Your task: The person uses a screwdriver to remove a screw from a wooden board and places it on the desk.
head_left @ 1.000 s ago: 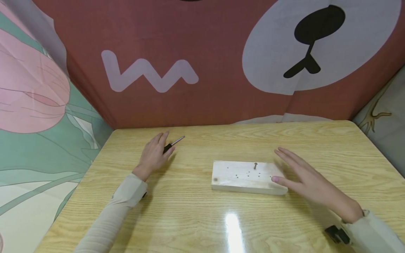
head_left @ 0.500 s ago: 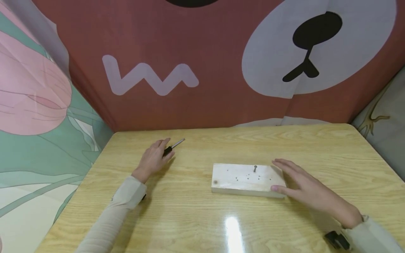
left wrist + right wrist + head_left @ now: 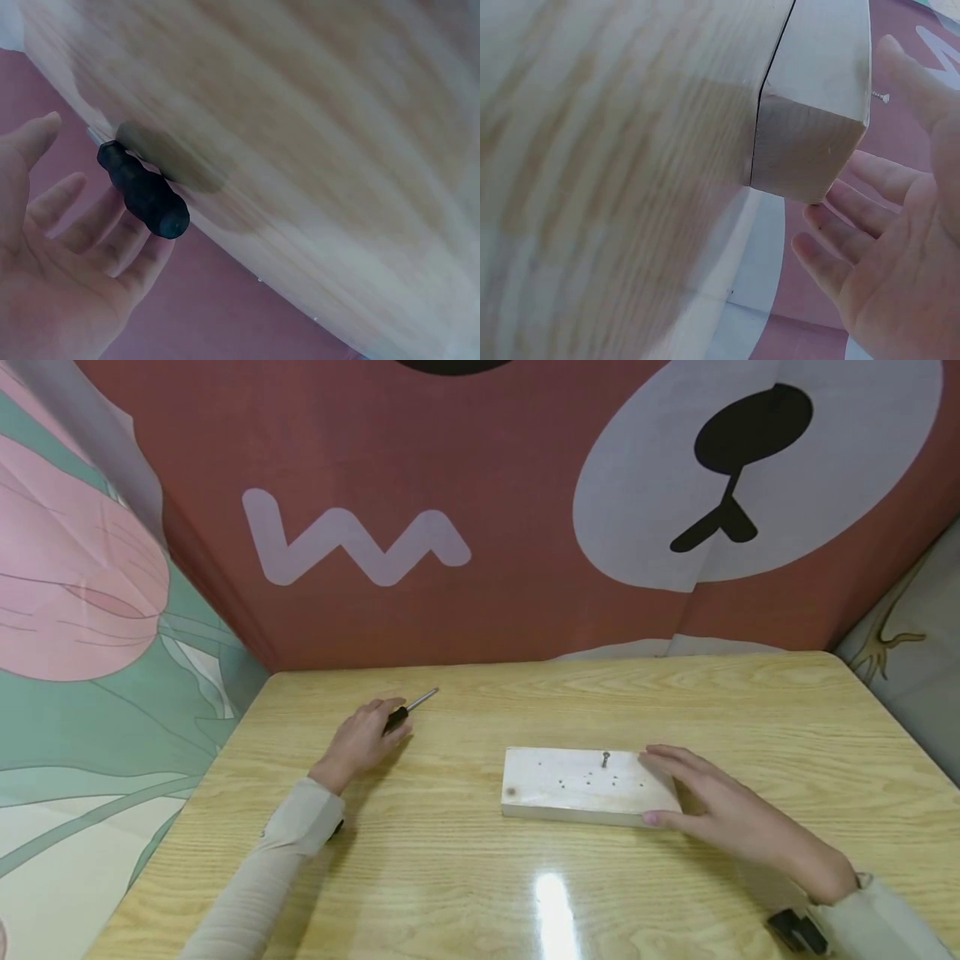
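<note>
In the head view a screwdriver (image 3: 396, 718) with a black handle and metal shaft lies at the left of the table. My left hand (image 3: 362, 743) is at its handle; in the left wrist view the fingers extend behind the black handle (image 3: 146, 191) and the thumb stands apart from it. To the right lies a pale wooden block (image 3: 577, 793) with several small holes and one screw (image 3: 605, 759) standing up in it. My right hand (image 3: 738, 810) spans the block's right end, fingers at the far side and thumb at the near edge. Firm contact cannot be told.
Both things lie on a light wood-grain table (image 3: 450, 877). A brown cloth backdrop (image 3: 480, 610) with a printed bear rises behind its back edge. Patterned cloth (image 3: 90, 735) hangs on the left side.
My right hand has come down and left, closer round the block's end. The left hand's fingers have drawn in toward the screwdriver handle. Block and screwdriver stay in place; the head view tilts slightly.
</note>
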Tool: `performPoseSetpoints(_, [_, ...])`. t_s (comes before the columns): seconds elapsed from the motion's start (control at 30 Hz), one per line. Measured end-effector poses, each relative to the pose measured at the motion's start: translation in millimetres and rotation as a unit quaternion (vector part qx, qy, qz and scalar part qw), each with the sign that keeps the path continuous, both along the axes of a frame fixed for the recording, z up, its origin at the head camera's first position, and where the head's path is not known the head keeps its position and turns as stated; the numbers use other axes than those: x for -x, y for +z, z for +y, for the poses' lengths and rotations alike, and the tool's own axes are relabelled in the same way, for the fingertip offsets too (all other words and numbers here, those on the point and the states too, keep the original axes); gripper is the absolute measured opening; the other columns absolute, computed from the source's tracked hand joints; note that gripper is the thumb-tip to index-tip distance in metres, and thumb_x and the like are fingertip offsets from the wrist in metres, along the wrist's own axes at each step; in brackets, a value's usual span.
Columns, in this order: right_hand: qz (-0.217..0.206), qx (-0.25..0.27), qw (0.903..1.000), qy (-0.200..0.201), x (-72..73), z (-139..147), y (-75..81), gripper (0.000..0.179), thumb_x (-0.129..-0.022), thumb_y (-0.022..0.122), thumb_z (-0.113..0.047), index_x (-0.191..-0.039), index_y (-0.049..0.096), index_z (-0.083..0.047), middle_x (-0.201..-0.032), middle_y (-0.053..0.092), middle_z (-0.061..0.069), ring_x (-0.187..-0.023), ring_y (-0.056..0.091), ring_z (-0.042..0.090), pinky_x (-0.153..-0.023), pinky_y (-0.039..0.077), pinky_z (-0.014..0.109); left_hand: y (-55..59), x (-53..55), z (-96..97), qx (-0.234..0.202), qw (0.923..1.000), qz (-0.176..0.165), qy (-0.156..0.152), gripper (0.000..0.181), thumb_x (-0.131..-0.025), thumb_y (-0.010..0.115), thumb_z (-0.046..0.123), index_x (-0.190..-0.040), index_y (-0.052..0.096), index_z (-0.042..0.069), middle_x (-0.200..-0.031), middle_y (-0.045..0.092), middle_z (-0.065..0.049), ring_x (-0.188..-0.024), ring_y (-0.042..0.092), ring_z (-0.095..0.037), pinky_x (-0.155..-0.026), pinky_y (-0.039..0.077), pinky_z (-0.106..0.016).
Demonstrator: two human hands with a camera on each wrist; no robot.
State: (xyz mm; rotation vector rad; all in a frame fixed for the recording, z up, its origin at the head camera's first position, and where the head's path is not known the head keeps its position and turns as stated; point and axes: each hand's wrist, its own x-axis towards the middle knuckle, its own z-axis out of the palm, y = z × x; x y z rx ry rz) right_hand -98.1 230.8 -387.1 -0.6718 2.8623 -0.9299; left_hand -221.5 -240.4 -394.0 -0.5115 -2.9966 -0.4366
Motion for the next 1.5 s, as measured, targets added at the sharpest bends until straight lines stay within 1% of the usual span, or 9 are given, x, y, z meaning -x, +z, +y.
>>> performPoseSetpoints(0.23, [0.046, -0.02, 0.9987, 0.009, 0.4, 1.3, -6.3, 0.07, -0.088, 0.073, -0.041, -0.143, 0.051, -0.005, -0.15, 0.043, 0.017, -0.133, 0.045, 0.042, -0.097, 0.047, 0.062, -0.6, 1.1, -3.0, -0.005, 0.9999, -0.014, -0.003, 0.051, -0.095, 0.069, 0.026, -0.138, 0.054, 0.003, -0.127, 0.064, -0.022, -0.117, 0.061, -0.041, -0.094, 0.052, -0.059])
performPoseSetpoints(0.4, [0.041, -0.015, 0.999, 0.009, 0.2, 1.6, -6.1, 0.07, -0.088, 0.073, -0.041, -0.144, 0.05, -0.005, -0.151, 0.042, 0.017, -0.134, 0.045, 0.043, -0.096, 0.047, 0.064, -2.1, 5.1, -7.6, -0.016, 0.9997, -0.02, -0.005, 0.048, -0.092, 0.072, 0.021, -0.135, 0.058, 0.004, -0.126, 0.064, -0.021, -0.117, 0.062, -0.041, -0.095, 0.052, -0.058])
performPoseSetpoints(0.57, [0.035, -0.013, 0.9993, 0.008, -0.4, 1.7, -4.5, 0.07, -0.088, 0.073, -0.041, -0.144, 0.05, -0.005, -0.151, 0.041, 0.017, -0.134, 0.044, 0.043, -0.096, 0.046, 0.065, -1.7, 8.2, -12.9, -0.033, 0.9986, -0.04, -0.005, 0.047, -0.091, 0.073, 0.013, -0.135, 0.059, 0.006, -0.13, 0.063, -0.022, -0.118, 0.061, -0.04, -0.097, 0.052, -0.056])
performPoseSetpoints(0.7, [0.031, -0.012, 0.9994, 0.007, -0.4, 1.3, -3.9, 0.07, -0.088, 0.073, -0.041, -0.144, 0.05, -0.005, -0.151, 0.042, 0.018, -0.134, 0.044, 0.043, -0.096, 0.046, 0.065, -1.0, 9.7, -16.2, -0.036, 0.9979, -0.054, 0.003, 0.047, -0.091, 0.072, 0.01, -0.136, 0.059, 0.006, -0.133, 0.061, -0.023, -0.116, 0.062, -0.04, -0.096, 0.053, -0.055])
performPoseSetpoints(0.83, [0.028, -0.014, 0.9995, 0.007, -0.1, 1.4, -4.0, 0.071, -0.088, 0.073, -0.042, -0.144, 0.05, -0.005, -0.151, 0.042, 0.018, -0.134, 0.044, 0.044, -0.096, 0.047, 0.064, -0.3, 11.7, -18.4, -0.028, 0.9975, -0.063, 0.012, 0.044, -0.092, 0.07, 0.01, -0.135, 0.059, 0.004, -0.128, 0.063, -0.024, -0.112, 0.064, -0.04, -0.093, 0.055, -0.054])
performPoseSetpoints(1.0, [0.019, -0.017, 0.9997, 0.005, 0.7, 1.9, -3.1, 0.072, -0.089, 0.071, -0.044, -0.145, 0.049, -0.006, -0.151, 0.041, 0.018, -0.134, 0.043, 0.044, -0.096, 0.047, 0.065, 0.5, 13.0, -18.6, -0.017, 0.9979, -0.062, 0.01, 0.041, -0.093, 0.069, 0.006, -0.133, 0.06, 0.0, -0.121, 0.066, -0.026, -0.108, 0.065, -0.041, -0.091, 0.055, -0.053])
performPoseSetpoints(1.2, [0.016, -0.019, 0.9997, 0.005, 1.2, 1.5, -3.3, 0.072, -0.089, 0.071, -0.044, -0.146, 0.048, -0.006, -0.151, 0.041, 0.019, -0.134, 0.043, 0.045, -0.096, 0.047, 0.065, 0.7, 12.5, -18.8, -0.015, 0.9982, -0.056, 0.01, 0.04, -0.092, 0.068, 0.002, -0.131, 0.061, 0.0, -0.117, 0.067, -0.027, -0.104, 0.067, -0.04, -0.087, 0.057, -0.051])
performPoseSetpoints(1.37, [0.018, -0.016, 0.9997, 0.002, -0.2, -1.2, -2.9, 0.07, -0.09, 0.071, -0.044, -0.144, 0.05, -0.005, -0.151, 0.041, 0.02, -0.135, 0.042, 0.046, -0.097, 0.046, 0.067, 0.7, 12.5, -19.3, -0.024, 0.9982, -0.051, 0.02, 0.037, -0.091, 0.069, 0.002, -0.127, 0.064, 0.0, -0.114, 0.069, -0.026, -0.1, 0.068, -0.037, -0.083, 0.057, -0.049])
performPoseSetpoints(1.5, [0.017, -0.017, 0.9997, 0.0, -1.3, -3.4, -2.2, 0.069, -0.091, 0.069, -0.044, -0.144, 0.05, -0.005, -0.153, 0.039, 0.022, -0.136, 0.041, 0.048, -0.097, 0.045, 0.068, 3.0, 12.1, -18.3, -0.039, 0.9974, -0.053, 0.029, 0.034, -0.092, 0.067, 0.003, -0.126, 0.065, 0.001, -0.118, 0.068, -0.025, -0.103, 0.068, -0.037, -0.084, 0.058, -0.049])
